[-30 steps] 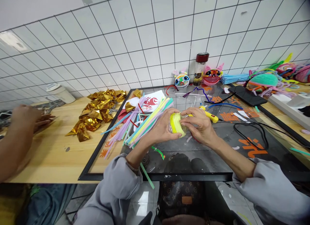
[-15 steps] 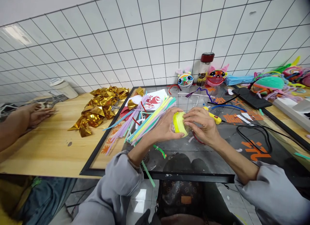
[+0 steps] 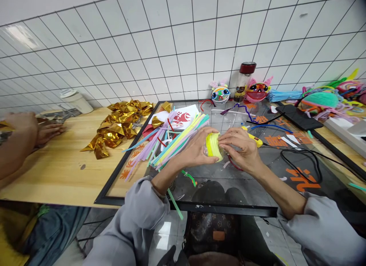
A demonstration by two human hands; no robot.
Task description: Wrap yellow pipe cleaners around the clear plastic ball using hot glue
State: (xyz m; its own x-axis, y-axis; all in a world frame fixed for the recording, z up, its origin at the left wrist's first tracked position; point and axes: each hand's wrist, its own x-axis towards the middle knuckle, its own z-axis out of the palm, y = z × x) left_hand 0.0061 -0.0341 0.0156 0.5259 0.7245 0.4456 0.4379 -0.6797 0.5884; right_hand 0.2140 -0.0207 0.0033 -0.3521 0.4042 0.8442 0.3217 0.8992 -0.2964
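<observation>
My left hand (image 3: 196, 148) grips a small rounded object wrapped in bands of yellow pipe cleaner (image 3: 213, 147), its fingers and thumb curved around the left side. At the object's right edge, my right hand (image 3: 241, 145) has its thumb and fingertips pinched together; whatever lies between them is hidden. Just behind the right hand lies a yellow corded tool, probably a glue gun (image 3: 255, 140), partly covered by the hand. A bundle of pastel pipe cleaners (image 3: 178, 144) spreads left of my left hand.
Gold foil pieces (image 3: 114, 124) lie on the wooden table (image 3: 71, 166). Two decorated animal faces (image 3: 220, 94) and a lidded bottle (image 3: 240, 84) stand by the tiled wall. A phone (image 3: 299, 117) and black cable (image 3: 300, 166) lie right. Another person's hands (image 3: 48, 132) work at far left.
My hands keep almost the same hold on the yellow object, with the right fingers shifting slightly at its edge. The other person's near hand has moved. The view has shifted a little.
</observation>
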